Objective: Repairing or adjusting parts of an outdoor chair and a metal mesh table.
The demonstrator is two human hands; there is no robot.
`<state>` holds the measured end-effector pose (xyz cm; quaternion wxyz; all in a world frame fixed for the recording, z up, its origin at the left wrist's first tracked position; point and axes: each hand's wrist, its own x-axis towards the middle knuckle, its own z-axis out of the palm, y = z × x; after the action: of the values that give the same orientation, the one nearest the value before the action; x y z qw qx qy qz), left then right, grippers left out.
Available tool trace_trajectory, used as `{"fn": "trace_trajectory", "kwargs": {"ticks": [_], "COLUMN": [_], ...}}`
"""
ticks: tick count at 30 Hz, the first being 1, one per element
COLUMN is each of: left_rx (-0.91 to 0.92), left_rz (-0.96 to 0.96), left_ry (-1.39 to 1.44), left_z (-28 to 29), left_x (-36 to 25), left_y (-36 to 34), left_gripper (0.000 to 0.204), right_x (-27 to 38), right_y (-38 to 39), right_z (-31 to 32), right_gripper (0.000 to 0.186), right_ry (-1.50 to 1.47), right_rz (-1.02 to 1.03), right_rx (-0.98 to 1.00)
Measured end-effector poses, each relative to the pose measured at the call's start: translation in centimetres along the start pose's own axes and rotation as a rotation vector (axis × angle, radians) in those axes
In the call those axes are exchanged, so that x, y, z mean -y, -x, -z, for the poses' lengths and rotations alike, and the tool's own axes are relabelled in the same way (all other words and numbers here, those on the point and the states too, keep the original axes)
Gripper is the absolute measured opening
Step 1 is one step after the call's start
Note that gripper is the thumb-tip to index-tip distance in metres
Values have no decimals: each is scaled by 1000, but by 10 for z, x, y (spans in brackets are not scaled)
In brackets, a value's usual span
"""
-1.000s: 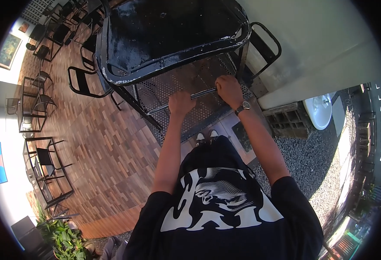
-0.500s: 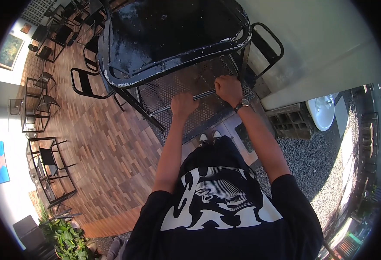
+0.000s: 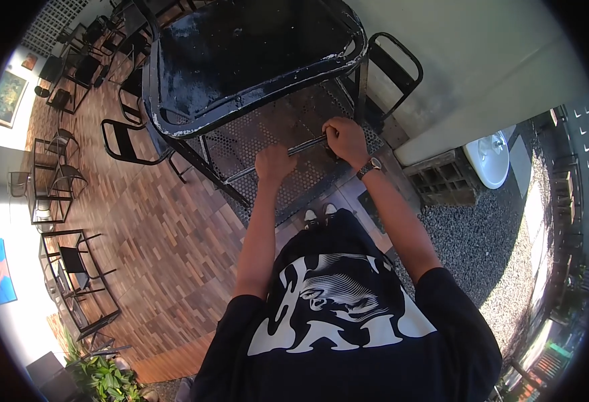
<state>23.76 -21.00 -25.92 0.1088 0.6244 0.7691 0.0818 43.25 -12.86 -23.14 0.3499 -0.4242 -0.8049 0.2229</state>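
Observation:
A black metal piece of furniture with a glossy, rounded panel [image 3: 254, 60] stands in front of me, its tubular rim chipped pale along the near edge. Under that rim runs a thin metal bar [image 3: 308, 145]. My left hand [image 3: 275, 163] is closed around the bar toward its left end. Farther right, my right hand [image 3: 345, 141] also grips it, with a watch [image 3: 373, 164] on that wrist. Below and beyond the bar, a dark perforated metal sheet [image 3: 267, 134] shows. My fingertips are mostly hidden behind the backs of my hands.
Black metal chairs flank the furniture, one at left [image 3: 130, 141] and one at right [image 3: 396, 63] by the pale wall [image 3: 468, 87]. A white washbasin [image 3: 490, 164] stands at right above gravel [image 3: 462, 241]. More tables and chairs line the wood-patterned floor [image 3: 167, 248] at left.
The furniture, the bar and both hands sit slightly farther left in the view. The surroundings have shifted too, as the view turned a little. Both hands keep their hold on the bar.

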Motion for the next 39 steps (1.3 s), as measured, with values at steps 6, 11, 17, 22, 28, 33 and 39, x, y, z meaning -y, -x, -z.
{"fn": "trace_trajectory", "kwargs": {"ticks": [6,11,17,22,28,33,39], "left_rx": [53,63,-130,-118,-253,-297,-254], "left_rz": [-12,-11,-75,-132,-101,94,63], "left_ry": [203,537,1028,1280,1950,2230,2318], "left_z": [18,20,8,22,4,3,-20], "left_x": [-10,-1,-55,-125,-164,-175,-162], "left_y": [3,-7,-30,-52,-91,-101,-105], "left_gripper": [51,49,42,44,58,58,63], "right_x": [-11,20,27,20,19,11,-8], "right_y": [-7,-38,-93,-78,-84,-93,-86], "right_z": [37,77,87,64,79,83,79], "right_gripper": [22,25,27,59,59,51,43], "right_ry": [-534,-622,-502,-257,-214,-306,-431], "right_rz": [-323,-281,61,44,75,106,82], "right_rx": [-116,-502,-833,-556,-450,-438,-256]}}
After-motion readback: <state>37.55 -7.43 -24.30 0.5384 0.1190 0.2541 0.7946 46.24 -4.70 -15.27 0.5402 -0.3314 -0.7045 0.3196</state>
